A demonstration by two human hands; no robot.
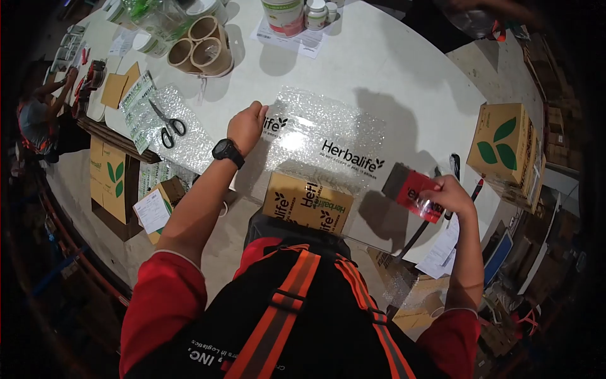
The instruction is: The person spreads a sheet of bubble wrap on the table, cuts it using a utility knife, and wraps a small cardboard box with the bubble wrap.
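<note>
My left hand (247,128), with a black watch at the wrist, is closed at the left end of a clear printed strip (303,140) reading "Herbalife". The strip stretches over bubble wrap (331,114) towards the right. My right hand (449,194) grips a red and dark tape dispenser (410,192) at the strip's other end. Below the strip, at the table's near edge, is a cardboard box (297,202) with printed tape across it. Black-handled scissors (170,129) lie on bubble wrap to the left of my left hand.
Cardboard tubes (205,50), tubs (284,16) and small bottles stand along the far side of the white table (252,82). A leaf-printed box (502,145) is at the right, near pens and papers (439,249). A person (38,120) is at far left; another person's arm shows top right.
</note>
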